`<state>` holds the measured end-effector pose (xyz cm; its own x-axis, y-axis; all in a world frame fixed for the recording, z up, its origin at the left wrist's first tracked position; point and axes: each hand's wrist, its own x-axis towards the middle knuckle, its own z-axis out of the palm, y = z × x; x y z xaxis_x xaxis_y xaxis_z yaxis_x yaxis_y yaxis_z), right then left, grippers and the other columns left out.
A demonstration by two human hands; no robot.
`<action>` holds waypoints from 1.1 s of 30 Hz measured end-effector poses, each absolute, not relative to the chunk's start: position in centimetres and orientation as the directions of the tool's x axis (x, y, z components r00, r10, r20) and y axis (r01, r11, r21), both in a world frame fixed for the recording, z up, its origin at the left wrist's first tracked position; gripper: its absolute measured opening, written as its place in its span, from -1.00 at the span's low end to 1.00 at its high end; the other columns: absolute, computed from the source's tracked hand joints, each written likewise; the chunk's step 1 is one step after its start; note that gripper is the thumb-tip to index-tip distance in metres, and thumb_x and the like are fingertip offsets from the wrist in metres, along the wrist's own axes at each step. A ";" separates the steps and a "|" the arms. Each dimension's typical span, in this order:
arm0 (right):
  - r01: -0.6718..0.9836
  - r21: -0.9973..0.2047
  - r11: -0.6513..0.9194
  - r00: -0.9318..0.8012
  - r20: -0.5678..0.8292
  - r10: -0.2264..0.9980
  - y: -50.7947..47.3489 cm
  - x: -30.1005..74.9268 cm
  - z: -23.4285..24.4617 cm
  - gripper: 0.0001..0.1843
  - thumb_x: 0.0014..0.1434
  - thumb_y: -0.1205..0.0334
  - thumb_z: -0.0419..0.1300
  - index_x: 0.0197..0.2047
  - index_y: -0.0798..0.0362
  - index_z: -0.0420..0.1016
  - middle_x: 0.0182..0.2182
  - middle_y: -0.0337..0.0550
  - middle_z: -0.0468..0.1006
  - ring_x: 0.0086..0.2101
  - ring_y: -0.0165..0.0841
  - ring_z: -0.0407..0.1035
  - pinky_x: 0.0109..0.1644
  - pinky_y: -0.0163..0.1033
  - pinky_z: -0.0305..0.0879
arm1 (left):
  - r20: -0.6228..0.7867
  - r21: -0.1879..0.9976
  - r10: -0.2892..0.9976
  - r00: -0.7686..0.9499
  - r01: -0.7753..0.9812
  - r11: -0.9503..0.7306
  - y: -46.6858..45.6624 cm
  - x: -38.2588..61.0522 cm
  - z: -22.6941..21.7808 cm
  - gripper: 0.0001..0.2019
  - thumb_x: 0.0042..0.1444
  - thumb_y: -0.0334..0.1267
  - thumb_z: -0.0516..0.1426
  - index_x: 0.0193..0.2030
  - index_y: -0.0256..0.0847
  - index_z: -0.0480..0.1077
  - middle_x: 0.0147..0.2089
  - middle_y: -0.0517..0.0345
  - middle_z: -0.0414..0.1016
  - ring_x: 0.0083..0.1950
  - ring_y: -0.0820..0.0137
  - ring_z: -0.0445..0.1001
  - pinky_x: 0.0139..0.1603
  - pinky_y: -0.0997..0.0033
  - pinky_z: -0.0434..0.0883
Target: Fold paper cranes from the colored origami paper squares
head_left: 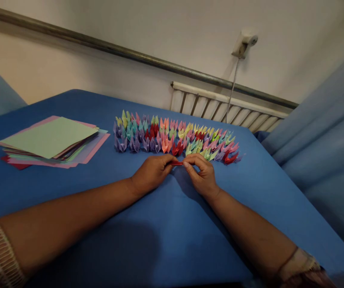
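A narrow folded piece of red paper is stretched between my two hands, just above the blue table. My left hand pinches its left end between thumb and fingers. At the other end, my right hand grips it with thumb and forefinger. Most of the paper is hidden by the fingers, so its full shape does not show. Right behind my hands stand several rows of small folded paper cranes in purple, pink, red, yellow, green and turquoise.
On the left lies a loose stack of coloured paper sheets, pale green on top. Blue cloth covers the table. Beyond it are a radiator, a metal pipe and a wall socket. A blue curtain hangs at the right.
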<state>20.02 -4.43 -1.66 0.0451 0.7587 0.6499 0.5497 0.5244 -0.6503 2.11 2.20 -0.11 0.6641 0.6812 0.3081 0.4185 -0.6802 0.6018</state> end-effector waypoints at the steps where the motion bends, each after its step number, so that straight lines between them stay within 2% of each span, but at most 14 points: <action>1: 0.555 -0.646 0.524 0.044 0.652 0.757 -4.4 20.0 -1.7 -0.88 0.25 0.27 0.13 -0.27 -0.04 0.51 -0.31 -0.15 0.52 -0.23 -0.30 0.44 -0.08 -0.12 0.38 | 0.308 0.589 0.679 0.667 0.426 -0.686 2.2 2.1 -0.1 -0.79 0.20 -0.35 0.08 -0.09 -0.13 0.49 -0.17 0.15 0.60 -0.15 0.31 0.54 -0.06 0.35 0.39; 7: 0.597 -0.573 0.561 -0.024 0.687 0.727 -4.4 20.2 -2.0 -0.84 0.25 0.30 0.14 -0.15 -0.06 0.52 -0.22 -0.11 0.51 -0.17 -0.30 0.44 -0.05 -0.12 0.39 | 0.293 0.519 0.641 0.710 0.445 -0.730 2.2 2.0 0.0 -0.76 0.22 -0.37 0.05 -0.04 -0.18 0.48 -0.13 0.07 0.60 -0.12 0.26 0.55 -0.06 0.32 0.38; 11: 0.645 -0.527 0.552 -0.068 0.680 0.730 -4.3 20.5 -2.0 -0.83 0.27 0.31 0.12 -0.17 -0.07 0.52 -0.20 -0.11 0.50 -0.17 -0.30 0.43 -0.06 -0.12 0.39 | 0.280 0.517 0.631 0.724 0.440 -0.734 2.2 2.0 0.0 -0.74 0.22 -0.39 0.04 -0.02 -0.19 0.48 -0.10 0.04 0.59 -0.10 0.24 0.54 -0.05 0.30 0.37; 17: 0.687 -0.476 0.549 -0.115 0.675 0.729 -4.6 20.4 -1.7 -0.88 0.27 0.33 0.11 -0.19 -0.03 0.46 -0.15 -0.07 0.52 -0.10 -0.27 0.43 0.00 -0.08 0.34 | 0.215 0.497 0.631 0.745 0.473 -0.728 2.2 2.2 -0.3 -0.79 0.19 -0.35 0.08 -0.13 -0.15 0.52 -0.27 0.09 0.59 -0.25 0.27 0.52 -0.20 0.35 0.34; 27: 0.666 -0.493 0.560 -0.092 0.690 0.718 -4.3 20.8 -2.1 -0.91 0.25 0.33 0.14 -0.20 -0.02 0.45 -0.17 -0.09 0.52 -0.10 -0.27 0.43 0.01 -0.08 0.33 | 0.184 0.570 0.664 0.724 0.472 -0.673 2.2 2.3 0.0 -0.82 0.20 -0.38 0.08 -0.16 -0.23 0.51 -0.27 0.11 0.59 -0.26 0.34 0.51 -0.21 0.40 0.34; 33: 0.730 -0.408 0.549 -0.164 0.675 0.720 -4.4 20.8 -1.9 -0.91 0.28 0.33 0.10 -0.20 -0.02 0.42 -0.12 -0.06 0.51 -0.08 -0.24 0.41 0.02 -0.04 0.31 | 0.174 0.573 0.651 0.739 0.462 -0.677 2.3 2.3 -0.2 -0.82 0.21 -0.35 0.08 -0.15 -0.22 0.51 -0.28 0.12 0.58 -0.29 0.34 0.50 -0.24 0.40 0.32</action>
<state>20.75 -4.42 -1.86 -0.1637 0.7196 0.6749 0.7298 0.5486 -0.4079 2.32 2.26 -0.20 0.7385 0.6513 0.1742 0.4619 -0.6770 0.5730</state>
